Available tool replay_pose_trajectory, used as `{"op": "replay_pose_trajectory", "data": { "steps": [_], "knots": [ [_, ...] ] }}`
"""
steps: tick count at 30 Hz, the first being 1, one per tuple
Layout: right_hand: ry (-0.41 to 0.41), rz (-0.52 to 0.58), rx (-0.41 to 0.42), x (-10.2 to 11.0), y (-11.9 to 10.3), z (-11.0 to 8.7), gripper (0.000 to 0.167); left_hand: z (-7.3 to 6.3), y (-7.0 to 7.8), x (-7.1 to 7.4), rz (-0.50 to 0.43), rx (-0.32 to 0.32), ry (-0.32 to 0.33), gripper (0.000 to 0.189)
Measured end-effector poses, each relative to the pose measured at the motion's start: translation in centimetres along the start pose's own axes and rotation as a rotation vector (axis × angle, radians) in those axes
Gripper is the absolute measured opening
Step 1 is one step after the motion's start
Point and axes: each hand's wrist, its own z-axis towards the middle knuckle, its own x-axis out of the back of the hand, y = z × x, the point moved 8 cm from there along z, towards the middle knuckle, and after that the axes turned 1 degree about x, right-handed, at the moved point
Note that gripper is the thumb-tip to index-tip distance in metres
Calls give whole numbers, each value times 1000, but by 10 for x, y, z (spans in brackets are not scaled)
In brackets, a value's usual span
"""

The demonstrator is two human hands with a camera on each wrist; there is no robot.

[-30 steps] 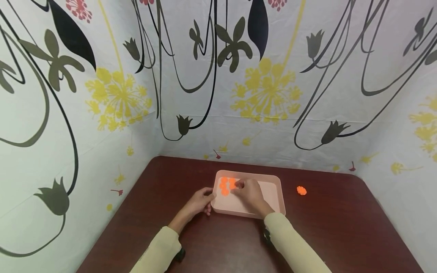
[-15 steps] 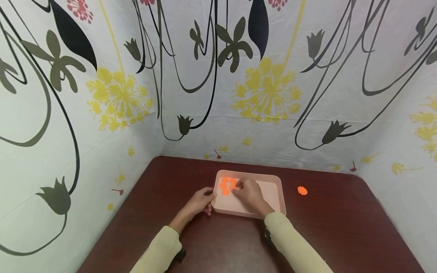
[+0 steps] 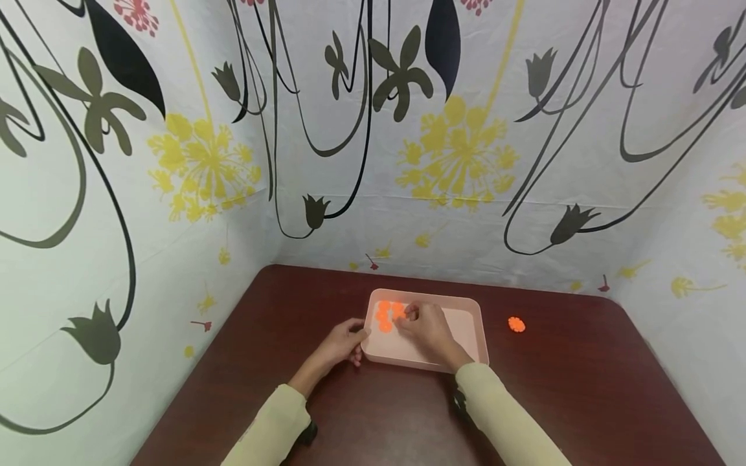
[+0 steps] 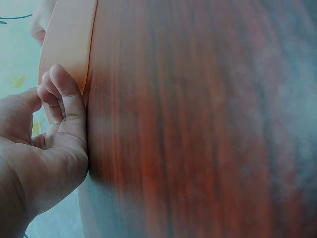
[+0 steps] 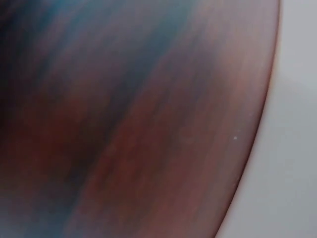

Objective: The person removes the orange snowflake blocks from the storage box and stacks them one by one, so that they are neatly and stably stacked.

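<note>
Left grip (image 3: 340,342) held pink tray (image 3: 465,327) by its left edge. Right grip (image 3: 428,327) had fingers bent beside orange pieces (image 3: 385,327) inside; I couldn't tell if pinching one. Orange disc (image 3: 516,324) lay on bench (image 3: 559,388), right.

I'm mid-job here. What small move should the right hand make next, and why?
Probably ease the right hand gently off the orange pieces: its fingertips are at that group, while one scalloped orange disc lies apart on the table, right of the tray. The left hand holds the tray's left end. Whether the right pinches a piece is unclear.
</note>
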Motion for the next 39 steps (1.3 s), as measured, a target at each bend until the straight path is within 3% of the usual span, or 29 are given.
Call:
{"op": "replay_pose_trajectory", "data": {
  "steps": [7, 13, 21, 24, 32, 39],
  "knots": [
    [16, 88, 5, 13, 1, -3, 24, 0, 0, -1, 16, 7, 7, 55],
    [52, 125, 33, 42, 2, -5, 28, 0, 1, -2, 18, 0, 8, 55],
    [115, 38, 115, 90, 10, -10, 19, -2, 1, -1, 9, -24, 6, 54],
    [133, 71, 125, 107, 19, -16, 16, -1, 1, -2, 7, -25, -1, 55],
    [173, 5, 145, 146, 47, -33, 20, -2, 4, -1, 7, -30, 1, 54],
    [233, -76, 94, 177, 81, -49, 26, -3, 4, -3, -10, -30, -9, 54]
  ]
}}
